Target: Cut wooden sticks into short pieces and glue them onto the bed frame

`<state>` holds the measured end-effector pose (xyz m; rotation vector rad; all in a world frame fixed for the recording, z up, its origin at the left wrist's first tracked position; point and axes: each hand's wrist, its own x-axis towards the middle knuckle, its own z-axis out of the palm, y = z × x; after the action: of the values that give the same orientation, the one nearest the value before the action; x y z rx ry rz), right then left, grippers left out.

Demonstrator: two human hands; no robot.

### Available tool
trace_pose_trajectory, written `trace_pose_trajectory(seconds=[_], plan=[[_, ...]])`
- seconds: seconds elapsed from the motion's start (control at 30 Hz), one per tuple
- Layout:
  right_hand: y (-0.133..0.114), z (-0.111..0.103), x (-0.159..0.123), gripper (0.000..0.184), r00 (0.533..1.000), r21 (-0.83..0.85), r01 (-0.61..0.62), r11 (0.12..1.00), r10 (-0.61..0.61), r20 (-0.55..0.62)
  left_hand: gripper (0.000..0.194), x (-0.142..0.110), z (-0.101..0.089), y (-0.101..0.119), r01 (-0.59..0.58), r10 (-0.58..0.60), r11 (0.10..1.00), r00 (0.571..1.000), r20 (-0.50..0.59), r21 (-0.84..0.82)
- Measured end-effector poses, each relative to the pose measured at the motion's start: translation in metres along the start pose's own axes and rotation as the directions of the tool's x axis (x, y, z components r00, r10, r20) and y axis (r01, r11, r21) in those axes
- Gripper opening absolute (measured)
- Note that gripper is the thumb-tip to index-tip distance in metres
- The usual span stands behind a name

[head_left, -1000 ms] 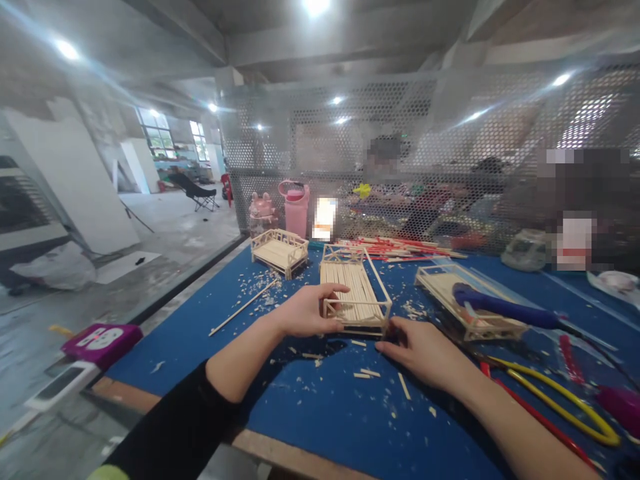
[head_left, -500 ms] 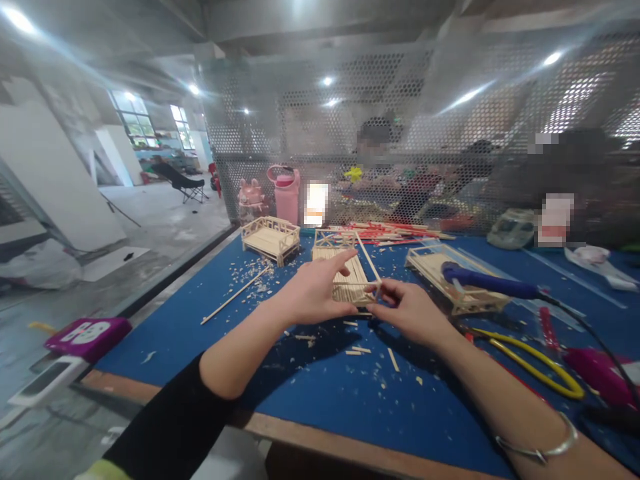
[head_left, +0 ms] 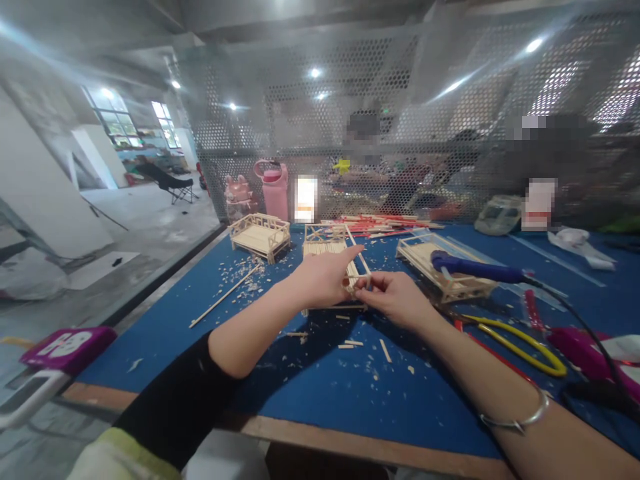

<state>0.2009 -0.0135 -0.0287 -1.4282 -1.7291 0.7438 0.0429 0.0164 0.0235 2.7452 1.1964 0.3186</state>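
In the middle of the table a miniature bed frame made of thin wooden sticks stands upright, its front partly hidden by my hands. My left hand reaches over its near side, index finger stretched to the right and the other fingers curled at the front rail. Thumb and fingertips of my right hand pinch the frame's front right corner, close to the left fingertips. Similar stick frames stand to each side, one at the left and one at the right.
A blue-handled hot tool rests across the right frame. Near it lie yellow-and-red-handled pliers. Loose sticks are piled behind, before a perforated screen and a pink bottle. A single stick and wood scraps lie about.
My right hand has risen from beside the frame's base to its upper front right corner. My left hand has shifted right along the front rail, its fingers curling in. The camera view has moved.
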Motion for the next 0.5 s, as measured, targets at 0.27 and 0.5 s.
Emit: trace_pose_trajectory(seconds=[0.27,0.5], plan=[[-0.0003,0.0000,-0.0002,0.024,1.000,0.013,-0.018,1.000,0.018,0.019,0.071,0.0011,-0.0003,0.0085,0.007,-0.006,0.999,1.000,-0.007,0.050],[0.0035,-0.0004,0.0003,0.022,0.999,0.051,-0.008,0.999,0.006,0.036,0.079,-0.0020,-0.0004,0.0059,-0.005,0.005,1.000,1.000,0.001,0.018]])
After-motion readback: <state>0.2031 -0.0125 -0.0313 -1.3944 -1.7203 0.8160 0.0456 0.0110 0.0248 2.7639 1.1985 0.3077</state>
